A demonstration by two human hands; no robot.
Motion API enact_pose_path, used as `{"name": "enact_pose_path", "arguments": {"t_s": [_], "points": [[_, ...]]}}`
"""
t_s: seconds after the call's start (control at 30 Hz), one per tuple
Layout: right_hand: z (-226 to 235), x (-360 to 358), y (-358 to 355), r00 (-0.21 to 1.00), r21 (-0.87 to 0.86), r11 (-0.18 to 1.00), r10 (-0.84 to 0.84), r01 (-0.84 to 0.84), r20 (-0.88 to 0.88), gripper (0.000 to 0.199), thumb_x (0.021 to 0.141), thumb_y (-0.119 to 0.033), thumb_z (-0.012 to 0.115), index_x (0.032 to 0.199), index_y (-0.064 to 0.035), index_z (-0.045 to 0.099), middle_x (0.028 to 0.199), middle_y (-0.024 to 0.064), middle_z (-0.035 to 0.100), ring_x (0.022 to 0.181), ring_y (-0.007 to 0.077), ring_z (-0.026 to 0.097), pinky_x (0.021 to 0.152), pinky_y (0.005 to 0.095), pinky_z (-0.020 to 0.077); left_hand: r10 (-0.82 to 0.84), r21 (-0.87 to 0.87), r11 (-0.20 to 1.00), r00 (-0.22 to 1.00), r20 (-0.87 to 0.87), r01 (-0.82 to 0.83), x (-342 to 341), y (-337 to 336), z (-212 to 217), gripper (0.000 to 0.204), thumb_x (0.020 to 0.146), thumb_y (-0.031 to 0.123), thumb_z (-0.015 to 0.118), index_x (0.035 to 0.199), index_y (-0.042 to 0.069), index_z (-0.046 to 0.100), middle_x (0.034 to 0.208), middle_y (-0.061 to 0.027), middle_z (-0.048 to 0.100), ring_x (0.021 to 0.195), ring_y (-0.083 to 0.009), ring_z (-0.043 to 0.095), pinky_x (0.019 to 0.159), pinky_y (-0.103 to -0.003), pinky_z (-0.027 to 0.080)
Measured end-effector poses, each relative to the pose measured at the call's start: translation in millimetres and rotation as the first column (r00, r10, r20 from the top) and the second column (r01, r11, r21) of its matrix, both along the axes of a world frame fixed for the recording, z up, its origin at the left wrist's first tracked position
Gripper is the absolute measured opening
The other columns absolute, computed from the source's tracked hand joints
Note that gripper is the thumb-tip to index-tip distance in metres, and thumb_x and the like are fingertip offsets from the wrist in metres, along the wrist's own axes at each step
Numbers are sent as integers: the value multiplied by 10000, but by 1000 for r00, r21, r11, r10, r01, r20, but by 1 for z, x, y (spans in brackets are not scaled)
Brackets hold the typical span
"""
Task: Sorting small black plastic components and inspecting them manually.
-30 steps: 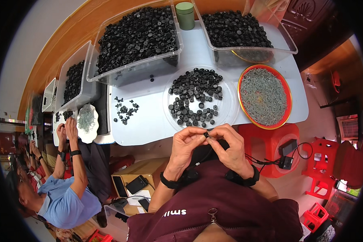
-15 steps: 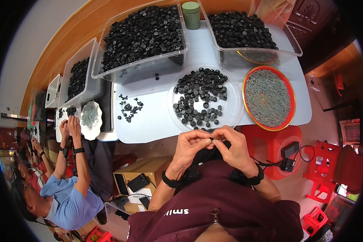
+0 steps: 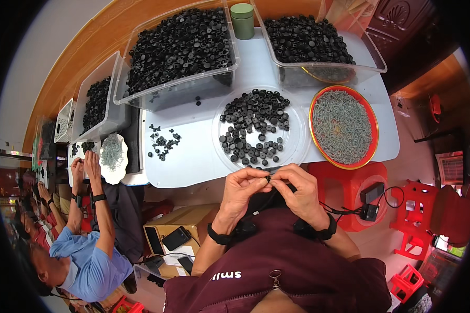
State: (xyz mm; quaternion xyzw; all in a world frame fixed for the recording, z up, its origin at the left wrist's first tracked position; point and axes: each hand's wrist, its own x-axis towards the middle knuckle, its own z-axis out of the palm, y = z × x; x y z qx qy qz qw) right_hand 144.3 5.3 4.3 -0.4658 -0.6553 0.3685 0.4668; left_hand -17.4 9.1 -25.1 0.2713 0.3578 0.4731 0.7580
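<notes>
My left hand (image 3: 244,189) and my right hand (image 3: 295,189) meet fingertip to fingertip just below the table's near edge. Between them they pinch a small black part (image 3: 269,178); its details are too small to make out. Right above the hands lies a clear round plate (image 3: 296,147) with several black round pieces (image 3: 253,124) on it. To its right stands a red-rimmed round tray (image 3: 314,100) full of small grey screws (image 3: 342,127).
Two clear bins of black parts (image 3: 180,47) (image 3: 308,39) and a green cylindrical container (image 3: 242,21) stand at the back of the white table (image 3: 193,156). Loose black bits (image 3: 163,142) lie at left. Another person (image 3: 89,250) works at left. Red plastic stools (image 3: 418,224) stand at right.
My hands stayed together on the small part, with only slight finger movement. The view shifted a little, so the table sits higher and nearer in the picture.
</notes>
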Motion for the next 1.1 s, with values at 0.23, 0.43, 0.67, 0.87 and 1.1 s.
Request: {"name": "enact_pose_path", "arguments": {"t_s": [0.23, 0.43, 0.67, 0.87, 1.1], "points": [[-1, -3, 2, 999, -31, 999, -36, 35, -37, 101, 746, 39, 648, 832, 16, 599, 785, 93, 595, 696, 195, 612, 609, 277, 491, 20, -56, 998, 999, 47, -18, 3, 2, -6, 145, 829, 9, 610, 968, -30, 623, 846, -111, 662, 712, -135, 651, 687, -246, 551], [-14, -1, 7, 996, 6, 1000, 12, -11, -84, 138, 732, 39, 668, 854, 21, 604, 889, 86, 579, 789, 144, 596, 699, 250, 481, 29, -34, 999, 998, 50, -27, 8, 6, 1, 143, 840, 61, 618, 973, 18, 588, 862, -59, 645, 754, -100, 627, 671, -224, 536], [-25, 10, 15, 841, -204, 979, -115, 5, -529, 115, 788, 88, 606, 897, 53, 597, 941, 62, 533, 845, 127, 600, 739, 228, 503, 301, 390, 921, 633, -714, 2, 1, 40, 8, 196, 757, 54, 679, 931, -17, 626, 854, -91, 643, 746, -165, 613, 646, -271, 495], [-30, 30, 14, 758, -264, 964, -153, -26, -634, 137, 784, 112, 587, 912, 64, 586, 934, 76, 523, 778, 178, 639, 731, 269, 555, 492, 532, 742, 207, -845, 407, 14, 59, 2, 208, 671, 41, 686, 874, 16, 650, 809, -111, 573, 793, -309, 511, 717, -386, 419], [-37, 30, 6, 751, -314, 946, -150, -81, -644, 151, 810, 67, 597, 961, 77, 605, 946, 70, 525, 794, 167, 633, 727, 259, 552, 564, 548, 696, 120, -817, 463, 21, 66, 0, 134, 666, 53, 677, 796, 32, 654, 798, -107, 580, 786, -302, 512, 707, -383, 418]]}}
